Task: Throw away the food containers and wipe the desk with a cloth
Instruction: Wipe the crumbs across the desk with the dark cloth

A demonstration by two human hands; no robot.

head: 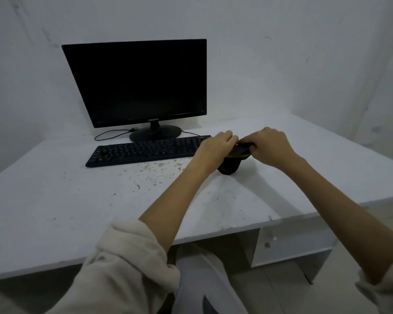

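Note:
A black round food container [230, 166] stands on the white desk [55, 200], just right of the keyboard. Its dark lid [241, 148] with a yellow rim sits on top, partly hidden by fingers. My left hand [216, 146] grips the lid's left edge. My right hand [270, 146] grips its right edge. Brown crumbs and stains [159, 168] are scattered on the desk in front of the keyboard. No cloth is in view.
A black monitor [141, 85] stands at the back of the desk, with a black keyboard [143, 150] in front of it. A cable [109, 134] loops left of the monitor's base. The desk's front edge runs near my elbows, with a white cabinet [288, 245] below right.

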